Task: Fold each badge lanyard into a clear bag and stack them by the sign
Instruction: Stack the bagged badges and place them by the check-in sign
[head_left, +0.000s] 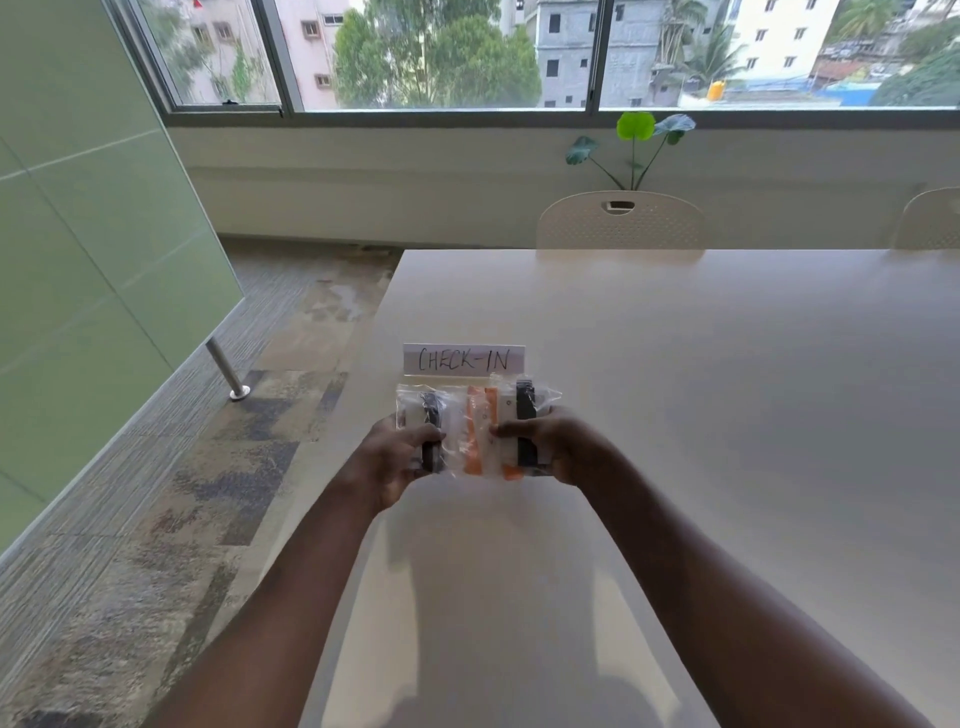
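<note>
A white paper sign reading CHECK-IN stands near the table's left edge. Just in front of it, both my hands grip a cluster of clear bags that hold folded lanyards: black at the left, orange in the middle, black at the right. My left hand clasps the left side of the bags with the thumb on top. On the right side, my right hand pinches them the same way. Whether the bags rest on the table or hover above it I cannot tell.
The white table stretches far to the right and back. Two white chairs stand at its far side, with a green plant behind. The table's left edge drops to patterned carpet; a green glass wall lies further left.
</note>
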